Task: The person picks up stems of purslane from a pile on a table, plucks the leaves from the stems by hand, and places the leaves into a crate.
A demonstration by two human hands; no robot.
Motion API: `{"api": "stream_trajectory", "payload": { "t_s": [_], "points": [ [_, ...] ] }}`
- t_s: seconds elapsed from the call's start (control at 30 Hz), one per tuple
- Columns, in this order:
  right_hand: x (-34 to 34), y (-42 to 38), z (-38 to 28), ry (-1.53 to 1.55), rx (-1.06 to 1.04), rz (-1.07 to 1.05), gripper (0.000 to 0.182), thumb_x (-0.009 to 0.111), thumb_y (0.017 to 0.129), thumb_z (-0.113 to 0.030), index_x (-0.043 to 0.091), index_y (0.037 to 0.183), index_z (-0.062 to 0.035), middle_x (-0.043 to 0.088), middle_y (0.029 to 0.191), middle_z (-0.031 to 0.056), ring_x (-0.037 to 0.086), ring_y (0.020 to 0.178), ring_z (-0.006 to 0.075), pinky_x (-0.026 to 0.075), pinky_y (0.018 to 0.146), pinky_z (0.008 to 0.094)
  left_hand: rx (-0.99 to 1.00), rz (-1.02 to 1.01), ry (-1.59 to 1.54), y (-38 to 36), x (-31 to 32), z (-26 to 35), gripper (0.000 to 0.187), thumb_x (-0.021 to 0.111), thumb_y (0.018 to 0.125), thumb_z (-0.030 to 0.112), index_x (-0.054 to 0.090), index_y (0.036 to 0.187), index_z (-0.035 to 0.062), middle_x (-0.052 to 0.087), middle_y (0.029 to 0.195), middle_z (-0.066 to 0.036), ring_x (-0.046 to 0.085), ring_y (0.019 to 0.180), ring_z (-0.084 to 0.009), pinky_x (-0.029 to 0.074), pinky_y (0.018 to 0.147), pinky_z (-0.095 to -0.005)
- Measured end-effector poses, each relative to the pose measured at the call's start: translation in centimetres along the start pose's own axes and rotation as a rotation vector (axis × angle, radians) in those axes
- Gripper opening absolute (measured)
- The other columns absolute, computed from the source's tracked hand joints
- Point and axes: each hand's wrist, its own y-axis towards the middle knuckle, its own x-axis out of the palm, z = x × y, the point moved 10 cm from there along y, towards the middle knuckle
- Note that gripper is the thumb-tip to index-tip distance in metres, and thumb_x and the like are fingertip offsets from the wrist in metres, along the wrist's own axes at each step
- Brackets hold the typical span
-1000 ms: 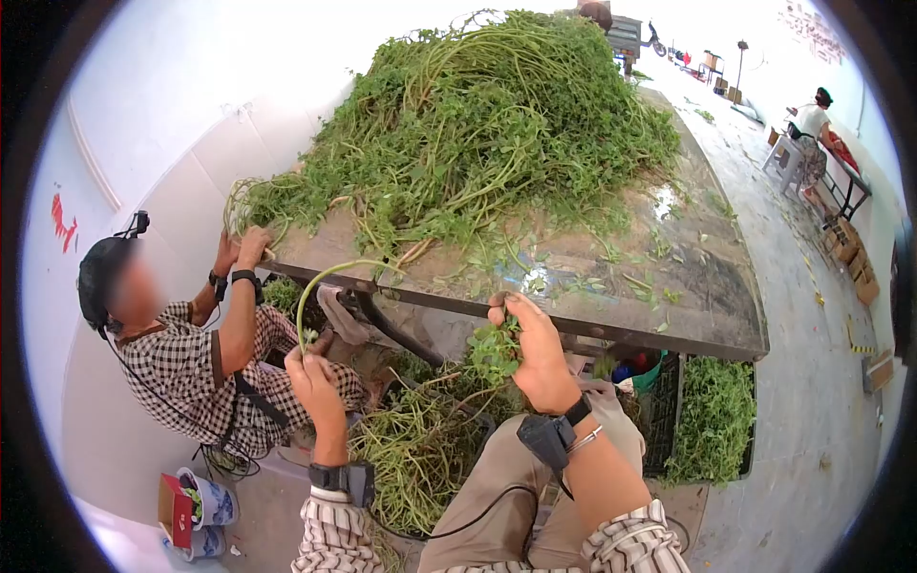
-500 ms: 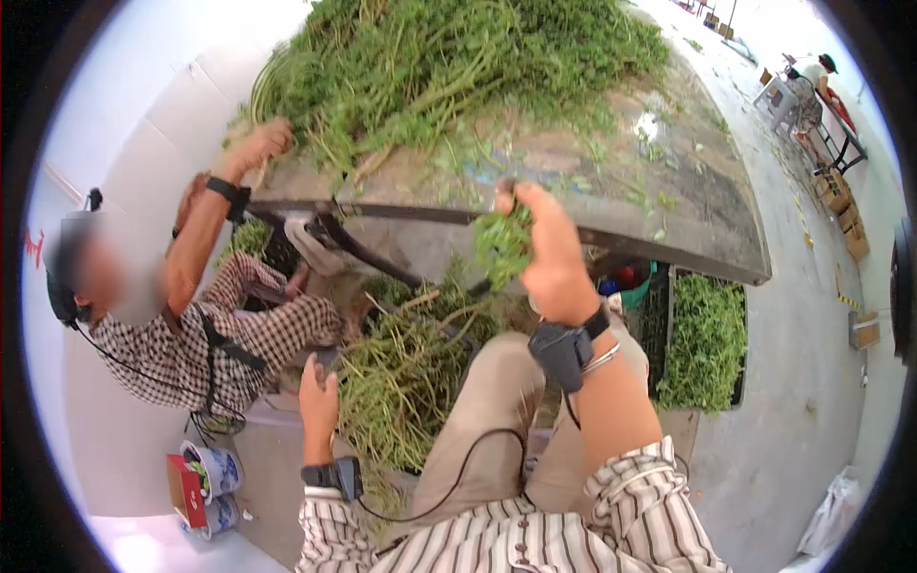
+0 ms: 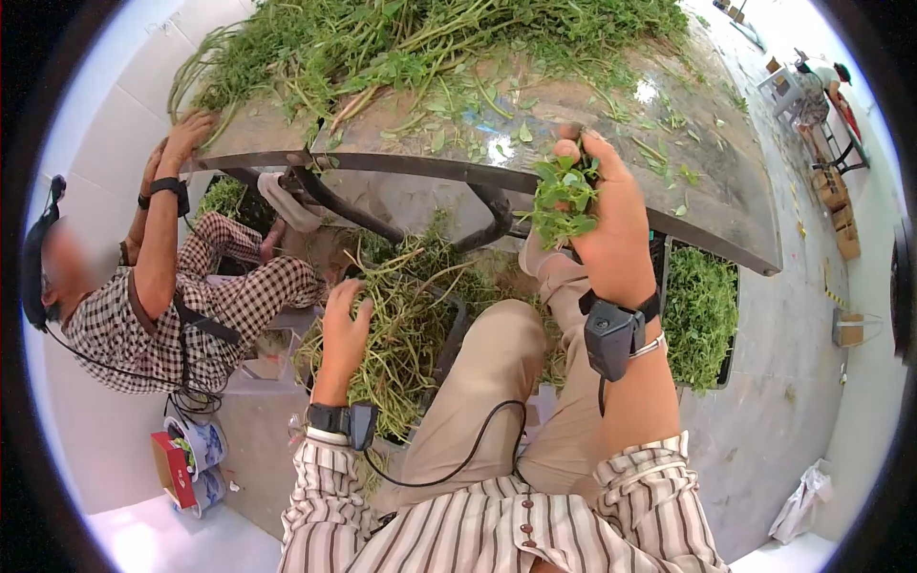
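My right hand (image 3: 611,215) is closed round a small bunch of leafy greens (image 3: 562,199), just in front of the table's edge. My left hand (image 3: 344,329) is over the left side of a crate heaped with green stems (image 3: 406,344), its fingers apart and nothing seen between them. A large pile of greens (image 3: 430,48) covers the back of the wooden table (image 3: 535,115), and loose leaves and stems lie near its front edge.
At the left sits a co-worker in a checked shirt (image 3: 129,334), hands at the table edge. A crate of greens (image 3: 702,320) stands under the table's right end. A red box (image 3: 172,468) is at lower left. Another person (image 3: 817,91) bends at far right.
My right hand has moved right with its bunch of greens. My left hand has risen slightly to the right. The co-worker's hands have shifted left along the table edge, and the whole view has shifted.
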Motion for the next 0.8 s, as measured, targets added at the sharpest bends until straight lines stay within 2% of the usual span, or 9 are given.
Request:
{"api": "stream_trajectory", "payload": {
  "t_s": [0.07, 0.1, 0.13, 0.23, 0.33, 0.53, 0.6, 0.63, 0.8],
  "points": [
    [-0.4, 0.3, -0.2, -0.084, -0.037, -0.012, 0.023, 0.048, 0.095, -0.024, 0.053, 0.105, -0.0043, 0.056, 0.083, -0.0013, 0.051, 0.068, 0.01, 0.041, 0.057, 0.0239, 0.058, 0.085, -0.037, 1.2, -0.8, 1.0, 0.028, 0.054, 0.086, 0.01, 0.056, 0.11, -0.0029, 0.054, 0.118, -0.016, 0.053, 0.107, -0.0296, 0.043, 0.089, -0.0342],
    [-0.6, 0.3, 0.2, 0.036, 0.017, -0.024, 0.022, 0.048, 0.095, -0.024, 0.053, 0.104, -0.0043, 0.056, 0.082, -0.0012, 0.051, 0.067, 0.0103, 0.041, 0.055, 0.0238, 0.078, 0.102, -0.038, 1.9, -1.1, 1.6, 0.026, 0.054, 0.086, 0.009, 0.057, 0.109, -0.0034, 0.054, 0.118, -0.016, 0.054, 0.107, -0.0284, 0.044, 0.088, -0.033],
    [-0.5, 0.4, 0.6, 0.157, 0.07, -0.037, 0.022, 0.048, 0.095, -0.024, 0.053, 0.104, -0.0043, 0.055, 0.081, -0.0011, 0.051, 0.066, 0.0105, 0.041, 0.054, 0.0237, 0.076, 0.101, -0.042, 2.5, -1.1, 2.0, 0.026, 0.054, 0.086, 0.009, 0.057, 0.109, -0.0034, 0.054, 0.118, -0.016, 0.054, 0.107, -0.0284, 0.044, 0.088, -0.033],
    [-0.5, 0.6, 0.8, 0.186, 0.093, -0.035, 0.022, 0.048, 0.095, -0.024, 0.053, 0.103, -0.0044, 0.055, 0.078, -0.0012, 0.051, 0.064, 0.011, 0.041, 0.052, 0.024, 0.185, 0.172, -0.036, 4.4, -2.1, 4.2, 0.025, 0.054, 0.087, 0.008, 0.057, 0.108, -0.004, 0.055, 0.117, -0.016, 0.053, 0.108, -0.0281, 0.042, 0.091, -0.0337],
    [0.1, 0.5, 1.1, 0.165, 0.107, -0.04, 0.023, 0.047, 0.095, -0.025, 0.053, 0.104, -0.0048, 0.054, 0.079, -0.0021, 0.052, 0.065, 0.011, 0.042, 0.053, 0.0238, 0.177, 0.176, -0.149, 6.2, -3.2, 6.7, 0.025, 0.054, 0.088, 0.008, 0.057, 0.109, -0.004, 0.055, 0.116, -0.015, 0.053, 0.108, -0.0277, 0.041, 0.092, -0.0342],
    [1.1, -0.3, 1.4, 0.079, 0.106, -0.048, 0.023, 0.044, 0.096, -0.027, 0.052, 0.105, -0.0074, 0.05, 0.081, -0.0041, 0.053, 0.067, 0.0102, 0.043, 0.055, 0.0236, 0.326, 0.263, -0.224, 9.6, -5.5, 12.6, 0.026, 0.053, 0.088, 0.005, 0.057, 0.113, -0.0008, 0.054, 0.117, -0.012, 0.053, 0.107, -0.0237, 0.043, 0.09, -0.0319],
    [0.9, 0.2, 1.0, -0.031, 0.044, -0.073, 0.022, 0.043, 0.096, -0.028, 0.051, 0.103, -0.0082, 0.049, 0.08, -0.0045, 0.053, 0.066, 0.0096, 0.044, 0.055, 0.0239, 0.37, 0.276, -0.234, 10.4, -6.0, 14.8, 0.027, 0.054, 0.087, 0.004, 0.057, 0.114, 0.0017, 0.054, 0.114, -0.011, 0.054, 0.103, -0.0215, 0.045, 0.084, -0.0311],
    [1.1, 0.1, 1.3, 0.028, 0.078, -0.064, 0.021, 0.044, 0.095, -0.026, 0.053, 0.101, -0.0082, 0.051, 0.079, -0.0041, 0.051, 0.065, 0.0082, 0.043, 0.055, 0.0232, 0.404, 0.298, -0.234, 10.6, -6.2, 16.0, 0.029, 0.055, 0.085, 0.001, 0.056, 0.114, 0.0012, 0.055, 0.11, -0.011, 0.055, 0.092, -0.0202, 0.045, 0.078, -0.0287],
    [1.1, 0.0, 2.0, 0.073, 0.133, -0.046, 0.019, 0.045, 0.094, -0.024, 0.054, 0.099, -0.0079, 0.052, 0.077, -0.0032, 0.05, 0.065, 0.0066, 0.042, 0.055, 0.0221, 0.501, 0.331, -0.14, 12.9, -6.7, 20.3, 0.028, 0.057, 0.083, 0.004, 0.058, 0.111, 0.0017, 0.057, 0.107, -0.012, 0.056, 0.092, -0.0263, 0.046, 0.08, -0.0329]
  ]
}}
